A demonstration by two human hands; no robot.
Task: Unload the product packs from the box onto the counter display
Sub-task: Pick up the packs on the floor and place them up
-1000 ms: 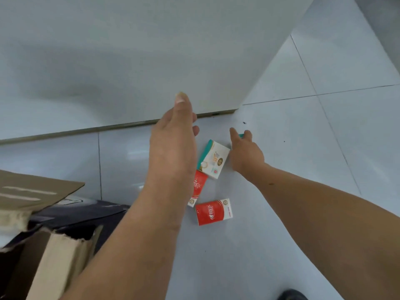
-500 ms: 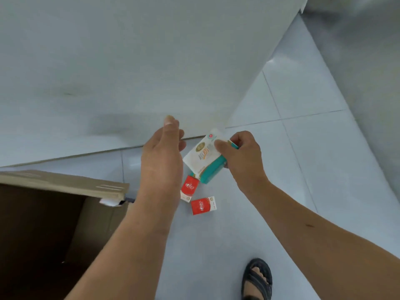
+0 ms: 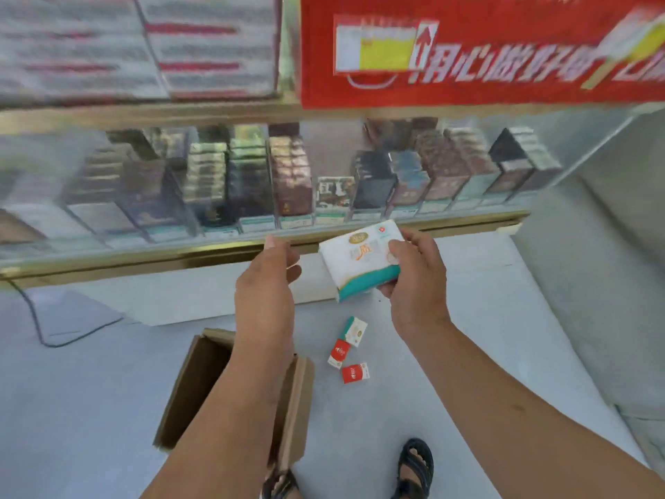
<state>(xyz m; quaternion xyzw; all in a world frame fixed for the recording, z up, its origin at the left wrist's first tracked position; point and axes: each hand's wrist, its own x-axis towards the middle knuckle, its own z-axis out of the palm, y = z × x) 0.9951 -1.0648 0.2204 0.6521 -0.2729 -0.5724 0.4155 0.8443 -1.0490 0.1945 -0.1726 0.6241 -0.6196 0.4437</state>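
Floor (image 3: 108, 408) is pale grey tile, slightly glossy, under soft even light. Far side: glass display counter (image 3: 180, 113) running left to right, with brass-coloured trim (image 3: 144, 259) along its near lower edge and a white base panel (image 3: 478, 253) under that. Rows of dark stock (image 3: 288, 174) stand behind the glass – motion-blurred, labels unreadable. Above the counter's top rail, far left: stacked white-and-red cartons (image 3: 144, 48). Far right: a red banner (image 3: 503, 88) with white characters. A black cable (image 3: 34, 318) trails over the floor at left, below the counter. Right side is a plain grey surface (image 3: 611, 300) – wall or cabinet side, can't tell.
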